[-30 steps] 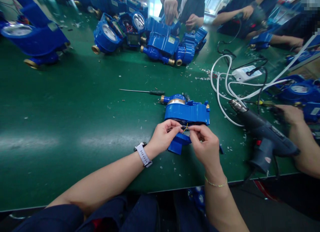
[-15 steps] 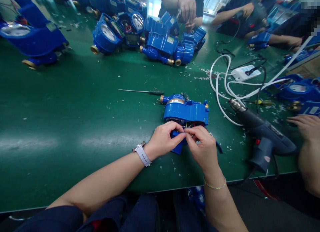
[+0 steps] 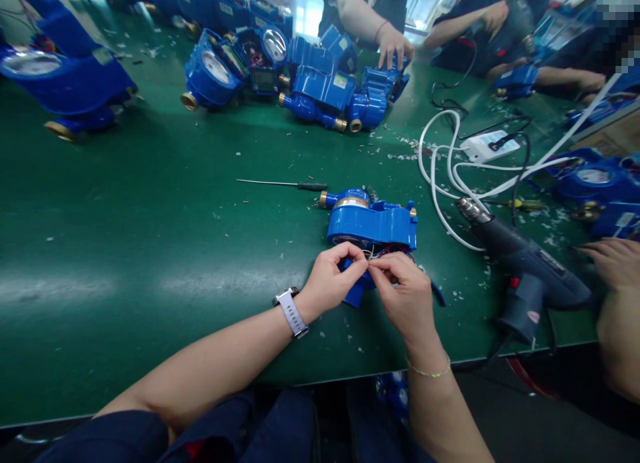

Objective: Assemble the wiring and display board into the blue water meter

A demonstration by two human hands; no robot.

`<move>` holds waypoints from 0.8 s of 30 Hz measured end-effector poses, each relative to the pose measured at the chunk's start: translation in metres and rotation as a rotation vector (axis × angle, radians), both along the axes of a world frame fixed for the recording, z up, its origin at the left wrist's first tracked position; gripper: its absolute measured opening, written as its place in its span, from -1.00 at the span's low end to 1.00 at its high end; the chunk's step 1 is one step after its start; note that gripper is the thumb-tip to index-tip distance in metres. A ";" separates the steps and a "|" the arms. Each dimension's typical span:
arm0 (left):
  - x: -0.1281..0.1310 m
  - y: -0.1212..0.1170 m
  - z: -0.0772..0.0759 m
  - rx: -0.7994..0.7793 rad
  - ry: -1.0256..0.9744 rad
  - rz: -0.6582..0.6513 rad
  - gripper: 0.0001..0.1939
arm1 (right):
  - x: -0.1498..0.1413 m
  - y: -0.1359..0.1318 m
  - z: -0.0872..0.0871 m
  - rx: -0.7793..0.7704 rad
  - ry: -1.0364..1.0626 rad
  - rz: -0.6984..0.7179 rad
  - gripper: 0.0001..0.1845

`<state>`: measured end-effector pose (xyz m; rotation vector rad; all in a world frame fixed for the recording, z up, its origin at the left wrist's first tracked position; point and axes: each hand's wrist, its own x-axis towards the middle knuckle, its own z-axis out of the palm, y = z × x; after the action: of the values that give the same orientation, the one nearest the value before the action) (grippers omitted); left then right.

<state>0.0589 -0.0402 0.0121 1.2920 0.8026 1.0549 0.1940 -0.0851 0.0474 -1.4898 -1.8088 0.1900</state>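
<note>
A green table point(image 3: 150, 236) holds lots of stuff. A thin screwdriver point(image 3: 280, 182) lies flat, its dark handle pointing right. Over on the right, a big dark heat gun point(image 3: 543, 276) lies down, with a silver nose and a red button. A white cord point(image 3: 434, 206) makes loops near its nose. Behind that is a white power strip point(image 3: 480, 149) with a black plug in it. Blue meters point(image 3: 323, 86) with brassy ends crowd together at the back, and a person's hand point(image 3: 395, 48) touches one. Another blue meter point(image 3: 75, 80) sits far left. Little scraps point(image 3: 407, 156) are scattered about.
</note>
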 end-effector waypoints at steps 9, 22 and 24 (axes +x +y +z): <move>-0.008 0.008 -0.002 -0.217 -0.165 -0.097 -0.89 | 0.039 -0.016 -0.001 -0.061 0.228 -0.270 -0.79; -0.017 0.004 -0.005 -0.002 0.075 0.100 -0.85 | 0.254 -0.100 -0.018 -0.067 0.809 -1.226 -0.78; -0.017 0.006 -0.006 -0.048 0.099 0.098 -0.83 | 0.257 -0.095 -0.018 -0.235 0.900 -1.144 -0.86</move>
<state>0.0415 -0.0345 0.0061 1.2829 0.9689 1.0495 0.4505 -0.1796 0.0295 -1.9246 -0.1293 0.4028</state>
